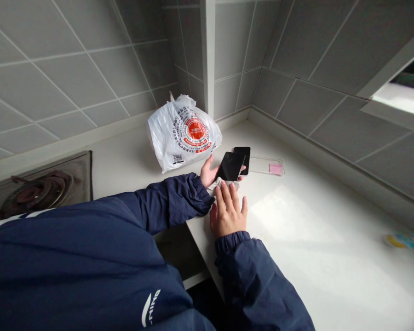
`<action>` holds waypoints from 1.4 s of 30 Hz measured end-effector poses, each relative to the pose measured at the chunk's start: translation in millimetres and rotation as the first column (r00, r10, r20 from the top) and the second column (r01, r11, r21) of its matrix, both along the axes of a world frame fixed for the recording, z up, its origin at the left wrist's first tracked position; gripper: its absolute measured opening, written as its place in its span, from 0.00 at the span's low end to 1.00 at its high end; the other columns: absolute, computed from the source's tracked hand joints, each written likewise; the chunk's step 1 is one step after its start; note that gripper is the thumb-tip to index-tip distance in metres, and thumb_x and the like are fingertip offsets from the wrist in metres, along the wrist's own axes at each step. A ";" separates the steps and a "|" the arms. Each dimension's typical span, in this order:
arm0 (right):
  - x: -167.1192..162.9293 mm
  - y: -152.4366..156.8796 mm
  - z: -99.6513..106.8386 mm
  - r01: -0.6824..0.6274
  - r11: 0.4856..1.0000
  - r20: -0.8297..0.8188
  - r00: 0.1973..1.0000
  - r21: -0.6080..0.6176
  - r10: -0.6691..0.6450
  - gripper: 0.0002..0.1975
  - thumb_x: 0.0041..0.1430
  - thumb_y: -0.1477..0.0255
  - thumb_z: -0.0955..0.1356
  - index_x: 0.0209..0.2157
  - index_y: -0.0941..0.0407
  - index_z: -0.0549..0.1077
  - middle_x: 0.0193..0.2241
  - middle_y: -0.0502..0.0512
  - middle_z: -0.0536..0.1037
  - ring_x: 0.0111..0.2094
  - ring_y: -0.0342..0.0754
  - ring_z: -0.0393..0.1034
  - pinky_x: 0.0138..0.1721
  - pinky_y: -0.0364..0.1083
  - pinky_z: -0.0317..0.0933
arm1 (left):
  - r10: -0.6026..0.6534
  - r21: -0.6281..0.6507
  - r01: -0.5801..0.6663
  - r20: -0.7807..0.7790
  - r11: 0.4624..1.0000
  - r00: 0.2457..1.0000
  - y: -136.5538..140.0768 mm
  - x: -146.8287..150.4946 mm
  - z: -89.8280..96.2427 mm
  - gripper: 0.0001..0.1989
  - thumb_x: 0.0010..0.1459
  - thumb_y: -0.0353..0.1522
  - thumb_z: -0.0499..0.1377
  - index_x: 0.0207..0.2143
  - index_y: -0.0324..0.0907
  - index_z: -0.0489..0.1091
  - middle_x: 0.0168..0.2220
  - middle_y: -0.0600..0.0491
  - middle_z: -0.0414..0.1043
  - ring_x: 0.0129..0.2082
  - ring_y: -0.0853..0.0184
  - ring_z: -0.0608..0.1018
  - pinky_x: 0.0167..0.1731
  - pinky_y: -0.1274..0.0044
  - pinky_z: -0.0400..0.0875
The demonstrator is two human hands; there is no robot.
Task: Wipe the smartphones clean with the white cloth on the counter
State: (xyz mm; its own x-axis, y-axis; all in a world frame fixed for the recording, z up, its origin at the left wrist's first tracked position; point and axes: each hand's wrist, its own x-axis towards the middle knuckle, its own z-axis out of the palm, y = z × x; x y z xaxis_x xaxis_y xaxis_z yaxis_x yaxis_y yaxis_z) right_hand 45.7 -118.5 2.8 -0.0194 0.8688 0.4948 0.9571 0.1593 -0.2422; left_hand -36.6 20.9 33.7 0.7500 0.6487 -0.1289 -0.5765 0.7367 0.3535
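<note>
Tilting on its lower edge, a dark phone is gripped by the left hand, while the right hand is pressed flat on a white cloth at its six o'clock. A slip could be caused by that thin edge grip, with the phone dropped onto the second phone at one o'clock or the bench.

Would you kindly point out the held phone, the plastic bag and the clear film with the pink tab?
held phone (230, 166), head view, screen centre.
plastic bag (179, 138), head view, front face.
clear film (262, 165), head view, transparent middle.
</note>
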 end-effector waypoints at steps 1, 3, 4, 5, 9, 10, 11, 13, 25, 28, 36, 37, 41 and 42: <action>-0.3 0.2 -0.6 0.013 1.000 -0.002 1.000 0.003 -0.013 0.27 0.67 0.70 0.60 0.66 0.55 0.65 0.67 0.60 0.65 0.71 0.54 0.52 0.70 0.62 0.37 | 0.001 0.001 -0.001 0.001 1.000 1.000 0.1 0.3 0.2 0.41 0.66 0.56 0.38 0.69 0.41 0.60 0.60 0.37 0.71 0.54 0.47 0.79 0.53 0.52 0.71; -2.5 0.0 -1.6 0.033 0.999 -0.001 0.999 0.003 -0.033 0.28 0.67 0.70 0.60 0.67 0.56 0.64 0.68 0.61 0.64 0.72 0.55 0.51 0.70 0.62 0.38 | -0.009 0.001 0.009 0.000 1.000 1.000 -0.6 0.6 1.9 0.39 0.67 0.54 0.39 0.68 0.40 0.60 0.60 0.37 0.71 0.53 0.48 0.79 0.52 0.53 0.72; -4.4 -0.5 -2.0 0.037 0.999 0.003 0.999 0.002 -0.037 0.28 0.66 0.70 0.60 0.67 0.56 0.63 0.68 0.62 0.64 0.72 0.55 0.50 0.70 0.63 0.37 | -0.018 -0.003 0.018 -0.002 1.000 1.000 -1.4 0.5 3.3 0.38 0.68 0.53 0.39 0.68 0.40 0.60 0.59 0.36 0.71 0.52 0.48 0.80 0.52 0.53 0.72; -6.6 -1.1 -2.3 0.035 0.999 0.011 0.999 -0.001 -0.035 0.29 0.66 0.70 0.60 0.67 0.56 0.63 0.68 0.62 0.63 0.72 0.55 0.50 0.70 0.64 0.35 | -0.030 -0.010 0.030 -0.003 0.999 1.000 -2.2 0.1 4.8 0.37 0.68 0.52 0.40 0.68 0.39 0.60 0.59 0.36 0.72 0.52 0.49 0.80 0.52 0.54 0.72; -13.5 -2.7 -3.0 -0.018 0.999 0.044 0.999 -0.032 0.020 0.30 0.65 0.73 0.59 0.67 0.56 0.63 0.69 0.61 0.62 0.72 0.53 0.49 0.70 0.66 0.24 | -0.053 -0.053 0.053 0.003 0.997 0.999 -4.2 -2.1 8.8 0.38 0.68 0.52 0.40 0.68 0.38 0.60 0.58 0.34 0.72 0.50 0.48 0.81 0.49 0.53 0.74; -13.9 -2.6 -3.2 -0.027 0.999 0.048 0.998 -0.044 0.029 0.30 0.65 0.73 0.59 0.68 0.56 0.63 0.69 0.62 0.61 0.72 0.52 0.49 0.70 0.67 0.22 | -0.057 -0.058 0.057 0.007 0.997 0.998 -4.1 -2.5 9.0 0.38 0.67 0.53 0.39 0.68 0.37 0.60 0.58 0.33 0.72 0.50 0.47 0.81 0.49 0.53 0.74; -13.6 -2.4 -3.4 -0.030 0.998 0.049 0.998 -0.055 0.033 0.30 0.64 0.73 0.59 0.68 0.56 0.62 0.69 0.62 0.61 0.72 0.52 0.48 0.70 0.67 0.21 | -0.062 -0.063 0.062 0.012 0.996 0.998 -3.9 -2.7 8.8 0.39 0.67 0.54 0.39 0.68 0.37 0.60 0.58 0.33 0.72 0.49 0.47 0.81 0.48 0.53 0.74; -12.2 -1.7 -3.5 -0.025 0.997 0.046 0.999 -0.077 0.028 0.31 0.64 0.73 0.59 0.68 0.55 0.62 0.69 0.62 0.61 0.73 0.52 0.48 0.70 0.67 0.20 | -0.071 -0.074 0.072 0.019 0.995 0.997 -3.4 -2.7 8.0 0.40 0.67 0.55 0.39 0.67 0.36 0.60 0.57 0.32 0.73 0.49 0.46 0.81 0.48 0.53 0.74; -7.1 0.8 5.8 0.058 0.980 0.015 0.998 -0.190 -0.056 0.34 0.64 0.72 0.59 0.71 0.54 0.56 0.72 0.59 0.54 0.73 0.56 0.46 0.68 0.68 0.40 | -0.182 -0.085 0.184 0.036 0.979 0.983 -4.5 -0.2 4.5 0.42 0.66 0.57 0.37 0.69 0.39 0.60 0.58 0.35 0.72 0.51 0.48 0.80 0.53 0.54 0.71; -3.8 6.0 12.9 0.064 0.978 0.012 0.998 -0.198 -0.063 0.35 0.62 0.72 0.59 0.71 0.54 0.56 0.72 0.58 0.53 0.73 0.56 0.46 0.68 0.68 0.41 | -0.171 -0.052 0.173 0.035 0.984 0.985 -5.8 1.4 2.7 0.46 0.65 0.59 0.37 0.69 0.35 0.60 0.57 0.33 0.73 0.53 0.47 0.79 0.54 0.55 0.70; 6.5 38.3 43.8 0.072 0.963 0.019 0.997 -0.261 -0.069 0.36 0.60 0.72 0.59 0.71 0.53 0.56 0.74 0.54 0.48 0.74 0.56 0.43 0.68 0.67 0.47 | -0.138 -0.034 0.139 0.034 0.990 0.990 -10.2 7.8 4.3 0.50 0.64 0.61 0.33 0.65 0.32 0.64 0.56 0.34 0.74 0.57 0.48 0.77 0.58 0.55 0.66; 8.3 42.8 47.6 0.066 0.963 0.006 0.998 -0.261 -0.067 0.36 0.60 0.72 0.59 0.71 0.54 0.56 0.74 0.55 0.49 0.74 0.56 0.43 0.68 0.69 0.46 | -0.129 -0.031 0.130 0.040 0.991 0.991 -10.1 9.4 4.2 0.49 0.64 0.61 0.32 0.66 0.35 0.64 0.57 0.35 0.73 0.58 0.49 0.76 0.59 0.55 0.64; 15.1 57.6 59.8 0.072 0.963 -0.031 0.996 -0.259 -0.083 0.36 0.60 0.73 0.58 0.71 0.53 0.56 0.73 0.55 0.50 0.73 0.58 0.45 0.67 0.73 0.44 | -0.086 0.016 0.086 0.049 0.996 0.995 -11.9 16.8 3.1 0.41 0.67 0.59 0.36 0.70 0.45 0.59 0.60 0.42 0.71 0.63 0.54 0.72 0.64 0.58 0.60; 16.2 60.6 62.3 0.079 0.962 -0.037 0.995 -0.260 -0.092 0.36 0.61 0.73 0.58 0.71 0.53 0.56 0.73 0.55 0.50 0.73 0.57 0.44 0.67 0.74 0.44 | -0.064 0.036 0.062 0.045 0.997 0.997 -13.2 19.0 3.0 0.39 0.68 0.58 0.36 0.70 0.47 0.58 0.61 0.43 0.71 0.64 0.55 0.71 0.64 0.58 0.59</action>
